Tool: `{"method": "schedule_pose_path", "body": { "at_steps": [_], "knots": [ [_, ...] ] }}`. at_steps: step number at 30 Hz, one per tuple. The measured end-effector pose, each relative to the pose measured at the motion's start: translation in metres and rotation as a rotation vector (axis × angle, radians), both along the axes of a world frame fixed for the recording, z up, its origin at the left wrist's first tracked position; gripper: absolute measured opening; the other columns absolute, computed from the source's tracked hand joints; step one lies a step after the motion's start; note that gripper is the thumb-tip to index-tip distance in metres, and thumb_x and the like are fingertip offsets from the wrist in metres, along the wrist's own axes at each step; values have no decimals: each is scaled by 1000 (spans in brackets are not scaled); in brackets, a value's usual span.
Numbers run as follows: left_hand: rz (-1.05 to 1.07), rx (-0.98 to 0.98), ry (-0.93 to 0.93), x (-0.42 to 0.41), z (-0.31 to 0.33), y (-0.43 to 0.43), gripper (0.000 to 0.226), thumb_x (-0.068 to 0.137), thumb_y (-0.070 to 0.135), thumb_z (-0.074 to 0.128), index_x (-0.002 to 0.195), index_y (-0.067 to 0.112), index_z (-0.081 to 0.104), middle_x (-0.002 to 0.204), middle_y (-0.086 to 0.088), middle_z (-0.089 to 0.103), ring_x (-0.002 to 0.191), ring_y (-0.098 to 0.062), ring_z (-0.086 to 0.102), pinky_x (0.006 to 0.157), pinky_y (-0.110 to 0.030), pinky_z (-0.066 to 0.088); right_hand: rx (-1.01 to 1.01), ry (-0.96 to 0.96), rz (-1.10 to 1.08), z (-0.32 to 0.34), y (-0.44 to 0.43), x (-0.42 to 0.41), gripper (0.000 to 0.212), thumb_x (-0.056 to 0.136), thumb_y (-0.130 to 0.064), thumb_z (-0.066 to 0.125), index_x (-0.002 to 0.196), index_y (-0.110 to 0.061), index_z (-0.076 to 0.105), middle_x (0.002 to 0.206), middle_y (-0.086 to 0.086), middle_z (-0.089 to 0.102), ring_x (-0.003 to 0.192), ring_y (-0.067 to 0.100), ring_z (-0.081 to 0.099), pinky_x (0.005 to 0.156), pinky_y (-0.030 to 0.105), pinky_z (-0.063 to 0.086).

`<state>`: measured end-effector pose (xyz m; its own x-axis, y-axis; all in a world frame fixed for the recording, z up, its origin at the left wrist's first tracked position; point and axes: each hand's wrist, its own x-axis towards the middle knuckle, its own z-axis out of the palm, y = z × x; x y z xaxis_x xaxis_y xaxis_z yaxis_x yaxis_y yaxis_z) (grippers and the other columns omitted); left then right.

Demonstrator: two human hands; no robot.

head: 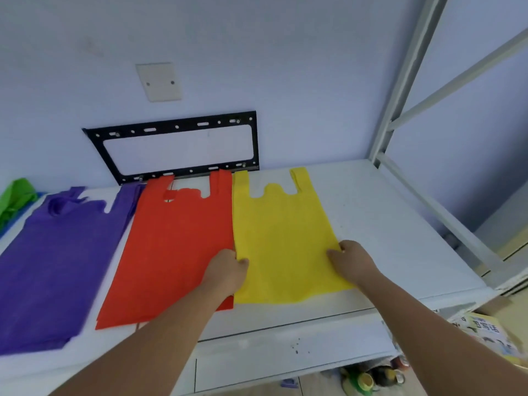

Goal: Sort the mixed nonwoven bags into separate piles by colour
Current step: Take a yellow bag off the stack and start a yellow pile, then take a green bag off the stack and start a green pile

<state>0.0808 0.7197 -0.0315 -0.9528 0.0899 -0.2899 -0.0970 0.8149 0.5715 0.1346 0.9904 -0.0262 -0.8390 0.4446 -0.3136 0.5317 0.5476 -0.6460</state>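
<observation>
A yellow bag (281, 230) lies flat on the white table (385, 224), handles toward the wall. My left hand (227, 271) pinches its left edge, thumb on top of the yellow fabric, where it meets the red bag (177, 247). My right hand (353, 260) pinches the yellow bag's right edge, thumb on top. Left of the red bag lies a purple pile (57, 267). A green bag (15, 198) is bunched at the far left edge, over a bit of blue.
A black metal bracket (174, 147) is fixed to the wall behind the bags. A white metal frame (411, 124) rises along the table's right side. Bare tabletop lies right of the yellow bag. Papers (483, 330) and small items sit below at the right.
</observation>
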Motion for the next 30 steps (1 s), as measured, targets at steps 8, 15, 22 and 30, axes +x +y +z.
{"method": "schedule_pose_path", "body": {
  "at_steps": [8,15,22,30],
  "knots": [
    [80,58,131,8,29,-27,31,97,38,54,114,15,63,104,-1,70,104,-23,66,80,-29,46,252,160,33,17,-17,-11,65,92,-41,58,142,-4,39,138,17,47,128,36,42,104,46,39],
    [98,-158,222,48,42,-134,49,94,42,57,138,20,52,138,-3,55,124,-20,54,108,-35,42,316,244,443,32,-128,-43,66,95,-45,53,145,-5,37,145,14,42,136,34,33,109,43,33],
    [323,-183,210,104,44,-265,52,91,41,62,136,17,54,136,-8,56,125,-27,52,108,-38,41,255,314,680,35,-272,-44,65,88,-50,59,137,-9,47,135,13,52,128,33,44,110,41,37],
    [441,-152,239,159,45,-427,50,94,38,60,139,18,52,139,-5,53,127,-23,51,109,-33,38,184,340,808,40,-448,-26,62,88,-49,60,133,-7,53,131,12,58,124,31,52,105,40,43]
  ]
}}
